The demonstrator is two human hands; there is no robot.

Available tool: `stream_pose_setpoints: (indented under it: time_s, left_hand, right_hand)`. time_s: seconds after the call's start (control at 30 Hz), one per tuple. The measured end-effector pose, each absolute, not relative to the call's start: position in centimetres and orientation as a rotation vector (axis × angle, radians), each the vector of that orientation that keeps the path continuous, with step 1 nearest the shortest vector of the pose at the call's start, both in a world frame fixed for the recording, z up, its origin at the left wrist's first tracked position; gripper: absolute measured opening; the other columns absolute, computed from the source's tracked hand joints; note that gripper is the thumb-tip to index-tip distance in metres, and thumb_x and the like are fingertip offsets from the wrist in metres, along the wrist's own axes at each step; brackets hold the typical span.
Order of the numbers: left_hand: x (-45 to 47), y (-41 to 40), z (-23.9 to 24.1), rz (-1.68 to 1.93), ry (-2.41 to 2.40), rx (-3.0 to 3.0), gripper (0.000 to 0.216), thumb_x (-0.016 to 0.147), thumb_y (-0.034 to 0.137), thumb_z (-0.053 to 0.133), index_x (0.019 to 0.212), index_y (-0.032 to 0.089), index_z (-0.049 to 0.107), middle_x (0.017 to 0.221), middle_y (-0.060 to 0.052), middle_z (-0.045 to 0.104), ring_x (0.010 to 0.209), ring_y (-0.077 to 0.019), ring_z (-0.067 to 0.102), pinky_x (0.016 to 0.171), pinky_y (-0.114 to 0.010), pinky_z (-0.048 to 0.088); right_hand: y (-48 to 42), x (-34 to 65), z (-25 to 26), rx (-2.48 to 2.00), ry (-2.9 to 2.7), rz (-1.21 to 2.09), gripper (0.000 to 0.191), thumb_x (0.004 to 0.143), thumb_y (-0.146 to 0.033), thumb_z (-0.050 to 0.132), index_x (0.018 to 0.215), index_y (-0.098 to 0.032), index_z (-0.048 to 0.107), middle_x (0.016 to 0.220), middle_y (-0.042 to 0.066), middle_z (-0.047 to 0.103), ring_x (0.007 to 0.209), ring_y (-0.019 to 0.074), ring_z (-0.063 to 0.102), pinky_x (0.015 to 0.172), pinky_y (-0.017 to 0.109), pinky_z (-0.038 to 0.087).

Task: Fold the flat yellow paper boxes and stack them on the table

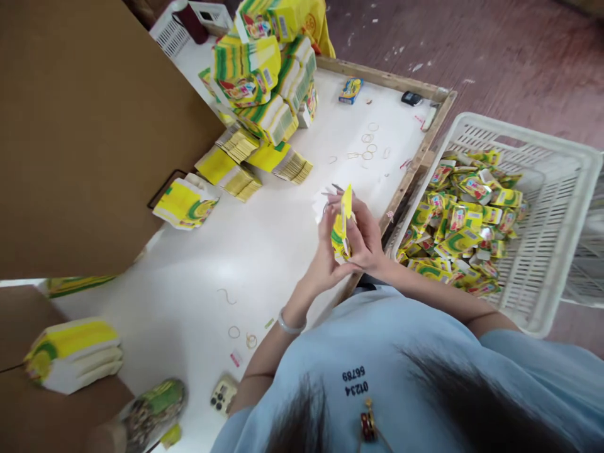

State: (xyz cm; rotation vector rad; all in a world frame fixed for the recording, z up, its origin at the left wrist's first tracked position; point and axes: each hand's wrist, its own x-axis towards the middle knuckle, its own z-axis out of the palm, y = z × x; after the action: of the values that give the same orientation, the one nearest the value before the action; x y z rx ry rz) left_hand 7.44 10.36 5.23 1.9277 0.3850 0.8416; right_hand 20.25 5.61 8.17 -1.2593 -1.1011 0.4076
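Note:
Between my two hands is a small yellow and green printed carton, held above the white table near its wooden edge. My left hand has its fingers curled round the carton's left side. From the right, my right hand grips the same carton, thumb and fingers closed on it. A yellow flap sticks up at the carton's top. Something white and some thin dark pointed shapes show beside the fingertips, too blurred to name. A pale bangle circles my left wrist.
Stacks of flat yellow cartons stand at the table's back left, by a large brown cardboard box. To the right, a white plastic basket holds many small cartons. Rubber bands, a phone and a jar lie about.

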Motion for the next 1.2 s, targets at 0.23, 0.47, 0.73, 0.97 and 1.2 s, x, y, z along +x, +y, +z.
stream_pose_setpoints:
  time_s: [0.23,0.47,0.73,0.97,1.2]
  left_hand:
    - [7.3,8.0,4.7,0.835,0.556,1.716,0.073,0.091,0.070,0.058,0.152,0.031,0.048,0.154,-0.015,0.052,0.142,-0.0344,0.051,0.116,-0.051,0.045]
    - [6.4,6.7,6.3,0.857,0.805,1.540,0.050,0.098,0.062,0.053,0.123,0.020,0.067,0.114,-0.011,0.072,0.100,-0.0213,0.067,0.088,-0.034,0.055]
    - [5.4,4.4,6.0,0.817,0.956,1.355,0.055,0.097,0.064,0.054,0.133,0.022,0.060,0.098,-0.007,0.075,0.082,-0.0189,0.069,0.075,-0.031,0.055]
    - [3.1,3.3,5.6,0.748,0.775,1.247,0.059,0.099,0.053,0.059,0.148,0.026,0.040,0.095,-0.005,0.073,0.062,-0.0115,0.063,0.061,-0.025,0.052]
    - [3.1,3.4,5.9,0.856,0.706,1.277,0.025,0.103,0.044,0.057,0.119,0.025,0.054,0.078,0.002,0.066,0.059,-0.0093,0.056,0.056,-0.020,0.044]
  right_hand:
    - [4.5,20.8,9.2,-1.268,-1.072,0.733,0.048,0.101,-0.066,0.043,0.122,-0.028,0.065,0.096,0.003,0.075,0.091,0.0199,0.074,0.106,0.044,0.055]
    - [3.9,20.9,7.6,-1.321,-0.913,0.800,0.040,0.093,-0.062,0.064,0.084,-0.023,0.066,0.077,0.000,0.072,0.074,0.0173,0.069,0.070,0.030,0.056]
    - [1.8,19.7,5.9,-1.310,-0.944,0.586,0.044,0.090,-0.051,0.074,0.123,-0.026,0.058,0.094,0.004,0.073,0.063,0.0157,0.067,0.064,0.032,0.059]
    - [0.2,21.5,6.2,-1.240,-1.224,0.856,0.024,0.099,-0.044,0.063,0.102,-0.023,0.074,0.088,0.003,0.077,0.069,0.0144,0.068,0.064,0.027,0.058]
    - [-1.1,20.6,4.9,-1.304,-1.238,0.785,0.026,0.102,-0.041,0.057,0.115,-0.025,0.072,0.099,0.007,0.078,0.079,0.0175,0.073,0.071,0.029,0.062]
